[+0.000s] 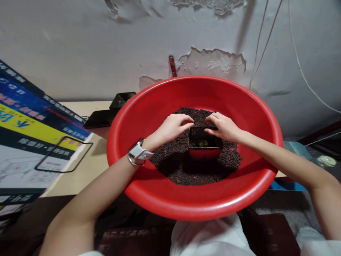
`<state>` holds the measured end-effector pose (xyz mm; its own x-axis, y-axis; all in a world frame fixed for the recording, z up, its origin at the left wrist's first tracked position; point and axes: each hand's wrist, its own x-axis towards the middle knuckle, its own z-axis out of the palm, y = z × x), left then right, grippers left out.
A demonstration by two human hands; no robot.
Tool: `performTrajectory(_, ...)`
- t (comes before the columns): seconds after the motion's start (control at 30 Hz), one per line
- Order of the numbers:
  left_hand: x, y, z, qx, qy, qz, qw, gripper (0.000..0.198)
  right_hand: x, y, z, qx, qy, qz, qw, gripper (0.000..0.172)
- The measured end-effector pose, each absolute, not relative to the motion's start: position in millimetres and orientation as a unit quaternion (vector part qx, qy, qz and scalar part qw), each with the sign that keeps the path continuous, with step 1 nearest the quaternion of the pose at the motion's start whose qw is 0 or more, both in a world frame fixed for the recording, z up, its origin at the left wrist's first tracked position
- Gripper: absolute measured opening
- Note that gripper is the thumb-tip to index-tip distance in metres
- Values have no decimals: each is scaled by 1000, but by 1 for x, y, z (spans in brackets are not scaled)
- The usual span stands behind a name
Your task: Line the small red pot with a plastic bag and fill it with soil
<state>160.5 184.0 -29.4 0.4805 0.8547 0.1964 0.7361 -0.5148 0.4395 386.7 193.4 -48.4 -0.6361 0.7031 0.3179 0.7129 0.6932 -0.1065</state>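
Observation:
A wide red plastic basin holds dark, crumbly soil. In its middle, among the soil, stands a small, glossy black square pot; its front side looks red, perhaps by reflection. My left hand, with a white-strapped watch on the wrist, is at the pot's far left corner. Its thumb and fingertips come close together, and whether anything is between them is hidden. Over the pot's far right side is my right hand, fingers bent and the thumb apart from them near the rim.
Left of the basin, black plastic containers and a thin black rectangular frame lie on a pale tabletop beside a printed box. Behind is a wall with peeling paint and hanging cords. A round pale-lidded item is at right.

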Motion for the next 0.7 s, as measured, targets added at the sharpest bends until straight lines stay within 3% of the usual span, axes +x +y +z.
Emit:
performTrajectory(0.07, 159, 191, -37, 845, 483, 178, 147, 35, 387, 196, -53, -387, -913, -28, 123, 30)
performTrajectory(0.17, 159, 197, -44, 845, 486, 107, 195, 39, 387, 196, -47, -375, -923, -6, 86, 20)
performTrajectory(0.33, 159, 198, -47, 823, 517, 100, 216, 47, 401, 184, -1, -387, -889, 199, 140, 16)
performTrajectory(0.5, 161, 199, -56, 818, 507, 130, 238, 40, 449, 142, 45, -367, -754, 341, 425, 18)
performTrajectory(0.6, 166, 198, -57, 810, 523, 122, 235, 38, 493, 107, 50, -353, -655, 263, 614, 16)
performTrajectory(0.7, 171, 194, -51, 808, 533, 106, 228, 37, 543, 77, 26, -387, -551, 151, 724, 20)
